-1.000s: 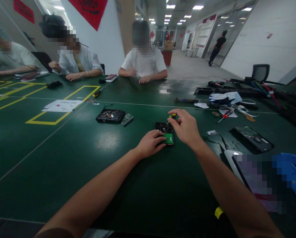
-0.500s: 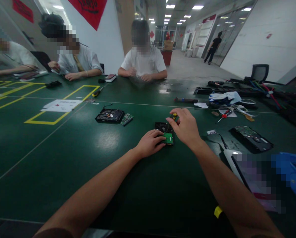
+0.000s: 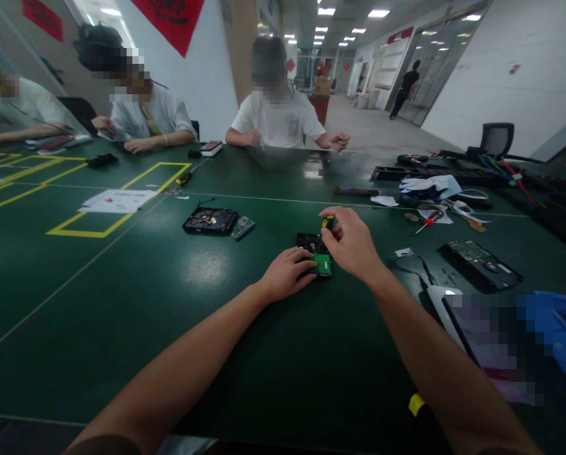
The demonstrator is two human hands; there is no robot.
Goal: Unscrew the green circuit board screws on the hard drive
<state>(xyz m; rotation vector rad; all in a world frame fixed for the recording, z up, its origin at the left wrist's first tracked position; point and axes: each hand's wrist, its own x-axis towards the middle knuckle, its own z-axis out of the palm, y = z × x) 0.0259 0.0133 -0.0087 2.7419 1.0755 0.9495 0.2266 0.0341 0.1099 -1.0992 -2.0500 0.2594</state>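
Note:
A black hard drive [image 3: 306,241] with a green circuit board [image 3: 323,264] lies on the table in front of me. My left hand [image 3: 289,273] grips its left side, fingers over the top and thumb along the near edge. Above the drive's right side, my right hand [image 3: 350,243] pinches the yellow-and-black handle of a screwdriver [image 3: 328,222]. The handle stands nearly upright; the screwdriver's tip is too small to make out. To the left lie an opened hard drive [image 3: 210,220] and a loose circuit board [image 3: 243,228].
At the right are another hard drive [image 3: 481,264], a red-handled screwdriver [image 3: 433,218], gloves [image 3: 429,187], a device with a screen [image 3: 489,354] and a blue bin [image 3: 565,335]. A paper sheet [image 3: 118,201] lies left. Across the green table [image 3: 122,303], several people sit.
The screwdriver handle in my right hand has tipped more upright and shifted slightly left. My left hand and the drive stay put. The person opposite has moved one hand out sideways.

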